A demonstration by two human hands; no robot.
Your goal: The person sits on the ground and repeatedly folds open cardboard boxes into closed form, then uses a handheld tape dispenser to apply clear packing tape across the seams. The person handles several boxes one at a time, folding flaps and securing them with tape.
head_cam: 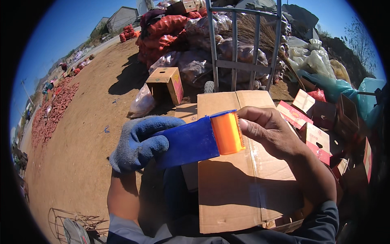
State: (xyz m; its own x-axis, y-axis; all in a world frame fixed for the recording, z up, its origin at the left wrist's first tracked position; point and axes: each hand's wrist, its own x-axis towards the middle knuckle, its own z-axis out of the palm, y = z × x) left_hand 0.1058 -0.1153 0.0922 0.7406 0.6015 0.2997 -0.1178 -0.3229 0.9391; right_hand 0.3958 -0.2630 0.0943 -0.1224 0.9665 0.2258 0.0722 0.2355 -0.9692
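My left hand [141, 143], in a blue and grey work glove, is closed around the left end of a blue plastic tape dispenser [189, 141]. The dispenser has an orange head [228, 132] with a toothed edge on its right side. At that edge is my bare right hand [268, 129], thumb and forefinger pinched together; whether tape is between them cannot be made out. Under the dispenser lies a closed cardboard box [225, 195] with clear tape [254, 158] along its seam. Shadows of my arms fall across the box.
A metal hand truck [243, 65] stands beyond the box, before piled red mesh sacks [164, 27] and plastic bags [195, 65]. An open carton [164, 74] sits ahead on the left. Several red and white cartons [317, 140] crowd the right. Sweet potatoes [54, 109] lie heaped far left.
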